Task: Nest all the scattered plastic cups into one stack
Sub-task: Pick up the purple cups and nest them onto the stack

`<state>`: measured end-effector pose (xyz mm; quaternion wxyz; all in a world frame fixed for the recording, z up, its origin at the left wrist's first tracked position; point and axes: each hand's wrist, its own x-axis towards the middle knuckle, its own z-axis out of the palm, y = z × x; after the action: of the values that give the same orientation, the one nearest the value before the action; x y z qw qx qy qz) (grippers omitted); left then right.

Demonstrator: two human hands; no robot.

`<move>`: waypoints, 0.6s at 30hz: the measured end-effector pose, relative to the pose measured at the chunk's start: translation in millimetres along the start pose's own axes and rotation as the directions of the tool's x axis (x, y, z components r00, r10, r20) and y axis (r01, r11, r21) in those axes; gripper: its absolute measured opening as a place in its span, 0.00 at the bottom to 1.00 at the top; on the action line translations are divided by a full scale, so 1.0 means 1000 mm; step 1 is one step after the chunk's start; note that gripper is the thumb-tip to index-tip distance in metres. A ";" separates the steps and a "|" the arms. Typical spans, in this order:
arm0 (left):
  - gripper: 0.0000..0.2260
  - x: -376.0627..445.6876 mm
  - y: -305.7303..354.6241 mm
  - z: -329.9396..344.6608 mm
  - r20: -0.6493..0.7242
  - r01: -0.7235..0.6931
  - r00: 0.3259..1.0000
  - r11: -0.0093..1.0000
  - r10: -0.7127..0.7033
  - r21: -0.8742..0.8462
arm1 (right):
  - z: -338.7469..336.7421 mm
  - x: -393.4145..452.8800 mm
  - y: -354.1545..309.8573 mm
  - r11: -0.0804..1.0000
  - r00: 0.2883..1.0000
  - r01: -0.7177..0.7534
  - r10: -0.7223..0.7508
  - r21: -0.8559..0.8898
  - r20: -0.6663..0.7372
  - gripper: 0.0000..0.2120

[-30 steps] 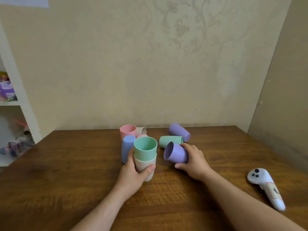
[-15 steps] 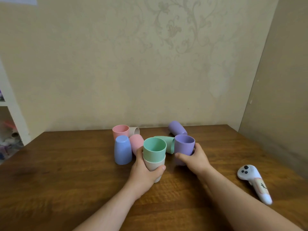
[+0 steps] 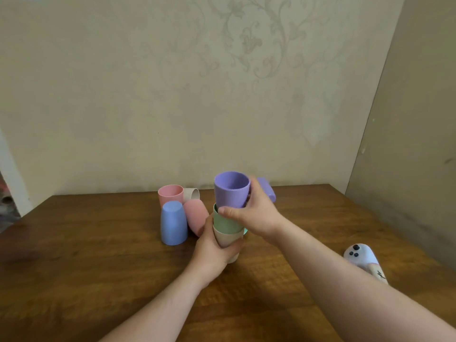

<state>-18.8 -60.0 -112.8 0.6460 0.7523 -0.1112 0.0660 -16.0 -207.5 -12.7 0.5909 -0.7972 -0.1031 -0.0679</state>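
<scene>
Centre frame: our left hand (image 3: 212, 250) has its fingers wrapped round the beige cup (image 3: 225, 240), green cup (image 3: 225, 222) nested in it. Our right hand (image 3: 251, 214) grips the purple cup (image 3: 230, 190), upright, its base in the green cup's mouth. Left of the stack on the tabletop (image 3: 98, 255): blue cup (image 3: 172, 223) upside down, two pink cups, one tilted. White controller (image 3: 364, 259) lower right.

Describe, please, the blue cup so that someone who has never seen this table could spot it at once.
Start from the wooden table and find the cluster of pastel cups near the wall. The blue cup stands at the cluster's left front corner, beside a tipped pink cup. It is the only blue one, and it stands upside down.
</scene>
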 end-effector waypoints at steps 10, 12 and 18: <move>0.32 0.020 -0.009 0.013 -0.008 -0.035 0.999 0.999 0.035 -0.011 | -0.024 0.015 0.031 0.996 0.975 -0.088 0.080 0.030 0.209 0.35; 0.32 0.025 -0.012 0.014 -0.020 -0.033 0.999 0.999 0.034 0.008 | -0.040 0.032 0.039 0.994 0.988 -0.103 0.098 0.035 0.118 0.38; 0.33 0.029 -0.020 0.017 -0.074 -0.061 0.995 0.997 0.065 0.057 | -0.101 0.123 0.092 0.864 0.931 -0.294 0.162 -0.409 -0.327 0.32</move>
<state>13.1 -76.4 -127.3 0.6266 0.7627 -0.1084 0.1180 126.5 -319.0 -40.1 0.4021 -0.9009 0.0967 -0.1314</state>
